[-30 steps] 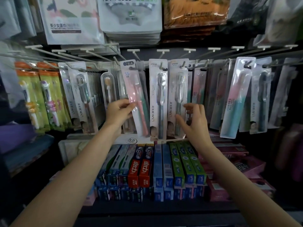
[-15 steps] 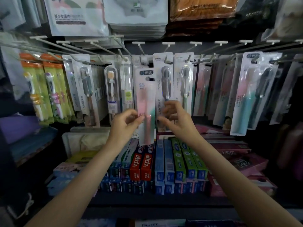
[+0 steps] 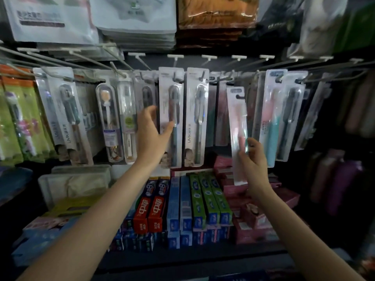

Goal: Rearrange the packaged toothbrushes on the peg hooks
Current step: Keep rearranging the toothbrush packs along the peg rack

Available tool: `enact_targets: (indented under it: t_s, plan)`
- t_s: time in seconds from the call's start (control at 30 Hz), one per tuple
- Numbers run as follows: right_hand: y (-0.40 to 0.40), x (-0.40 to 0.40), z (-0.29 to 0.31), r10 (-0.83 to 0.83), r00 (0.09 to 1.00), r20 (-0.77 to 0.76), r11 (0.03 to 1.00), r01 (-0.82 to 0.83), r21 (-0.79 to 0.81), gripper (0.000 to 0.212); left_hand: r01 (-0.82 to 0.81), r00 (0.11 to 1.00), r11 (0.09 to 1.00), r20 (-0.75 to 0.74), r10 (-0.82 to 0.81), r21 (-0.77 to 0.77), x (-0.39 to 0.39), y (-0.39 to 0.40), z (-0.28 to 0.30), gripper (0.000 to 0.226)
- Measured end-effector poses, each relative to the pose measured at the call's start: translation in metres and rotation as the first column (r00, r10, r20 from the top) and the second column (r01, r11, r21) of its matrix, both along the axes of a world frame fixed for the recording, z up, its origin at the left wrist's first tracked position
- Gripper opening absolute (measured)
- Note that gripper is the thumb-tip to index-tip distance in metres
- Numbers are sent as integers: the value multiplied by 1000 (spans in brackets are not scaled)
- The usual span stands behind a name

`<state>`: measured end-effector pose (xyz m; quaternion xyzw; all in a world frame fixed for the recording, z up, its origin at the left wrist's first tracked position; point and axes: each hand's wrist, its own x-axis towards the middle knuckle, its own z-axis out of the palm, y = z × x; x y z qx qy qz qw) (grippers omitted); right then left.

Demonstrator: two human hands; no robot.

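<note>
A row of packaged toothbrushes hangs from peg hooks [image 3: 205, 57] across the middle of the head view. My right hand [image 3: 253, 161] pinches the lower part of a long pack with a pink toothbrush [image 3: 237, 126], held upright off the hooks, just left of a pink-and-teal pack [image 3: 272, 118]. My left hand [image 3: 150, 132] is raised with spread fingers in front of a white pack with a dark brush [image 3: 171, 110]; its thumb lies against that pack's lower left edge. A matching white pack [image 3: 195, 116] hangs just to the right.
Green and orange children's brush packs [image 3: 18, 118] hang at far left, clear tube cases [image 3: 113, 120] left of centre. Toothpaste boxes [image 3: 182, 207] fill the shelf below. Flat bagged goods [image 3: 134, 19] hang above the hooks.
The pink toothbrush pack has passed from my left hand to my right and moved right, away from the hooks it hung near. My left hand has let go and risen to the white pack.
</note>
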<state>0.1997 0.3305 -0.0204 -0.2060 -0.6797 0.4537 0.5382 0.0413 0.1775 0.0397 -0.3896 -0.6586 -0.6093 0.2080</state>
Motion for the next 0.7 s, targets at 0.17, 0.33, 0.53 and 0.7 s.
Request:
enact_targets:
  t_s: [0.17, 0.33, 0.53, 0.7]
  plan:
    - [14, -16, 24, -131, 964, 231, 987, 106, 118, 45, 41, 995, 999, 92, -39, -16, 0, 10, 3, 34]
    - [20, -34, 58, -236, 945, 227, 963, 196, 185, 42, 85, 996, 995, 29, -83, -57, -8, 9, -2, 19]
    - [26, -49, 64, -201, 963, 180, 979, 193, 61, 38, 100, 995, 993, 11, -99, -58, -19, 8, -5, 15]
    - [33, -46, 48, -145, 941, 307, 989, 133, 60, 44, 77, 996, 997, -42, -77, -21, -19, 8, -9, 10]
